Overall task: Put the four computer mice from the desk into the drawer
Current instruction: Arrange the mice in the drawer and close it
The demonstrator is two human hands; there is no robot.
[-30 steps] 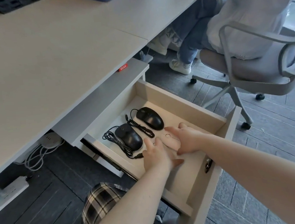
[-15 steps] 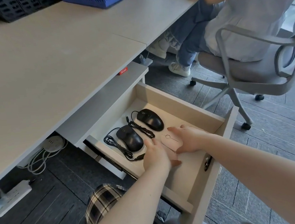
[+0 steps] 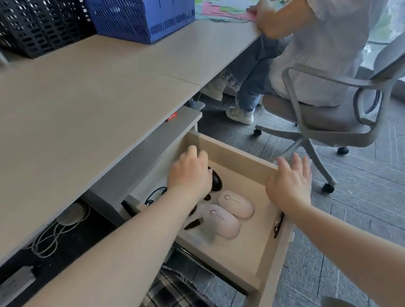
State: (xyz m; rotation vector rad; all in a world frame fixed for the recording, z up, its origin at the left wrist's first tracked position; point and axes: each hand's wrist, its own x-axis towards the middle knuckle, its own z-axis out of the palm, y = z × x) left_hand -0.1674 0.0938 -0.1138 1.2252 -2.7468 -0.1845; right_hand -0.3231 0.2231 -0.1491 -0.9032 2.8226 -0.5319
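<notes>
We are looking into the open drawer [image 3: 260, 253]. Two pink mice [image 3: 230, 214] are lying side by side near its front edge. Our left hand [image 3: 190, 176] is hovering loose over the black mice [image 3: 215, 182]. Our right hand [image 3: 290, 185] is spread flat, holding nothing, over the drawer's right wall.

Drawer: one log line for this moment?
drawer open | two pink mice side by side inside | black mouse partly hidden | left hand over black mouse | right hand open, at drawer edge

Two pale pink mice [image 3: 223, 220] [image 3: 236, 203] lie side by side mid-drawer [image 3: 241, 259]; black corded mice [image 3: 215, 181] sit toward its back-left corner, mostly hidden under my arm.
</notes>
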